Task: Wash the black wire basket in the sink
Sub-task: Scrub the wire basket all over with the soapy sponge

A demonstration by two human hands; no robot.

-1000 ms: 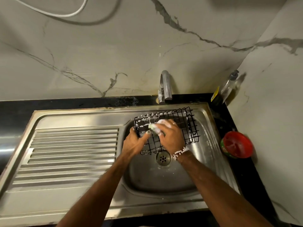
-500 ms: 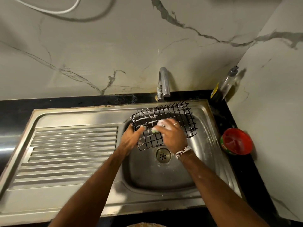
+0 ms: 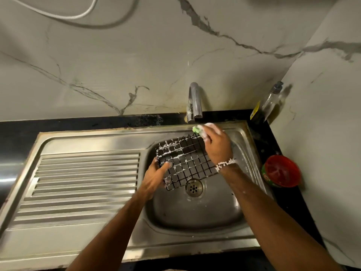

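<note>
The black wire basket [image 3: 185, 161] is tilted over the steel sink bowl [image 3: 195, 212], with white suds on its upper wires. My left hand [image 3: 156, 177] grips the basket's left edge, thumb on the grid. My right hand [image 3: 215, 144], foamy and with a bead bracelet at the wrist, is raised at the basket's far right corner and holds a green scrub sponge [image 3: 196, 129] just below the tap [image 3: 194, 102]. The right forearm hides the basket's right side.
A ribbed steel drainboard [image 3: 82, 182] lies to the left. A drain strainer [image 3: 194, 187] sits under the basket. A soap dispenser bottle [image 3: 270, 102] stands in the back right corner, and a red-lidded tub [image 3: 282, 174] sits on the black counter at the right.
My right hand has lifted the sponge from the middle of the basket up to its far right corner, near the tap. The basket's soapy grid is now uncovered; my left hand keeps its grip.
</note>
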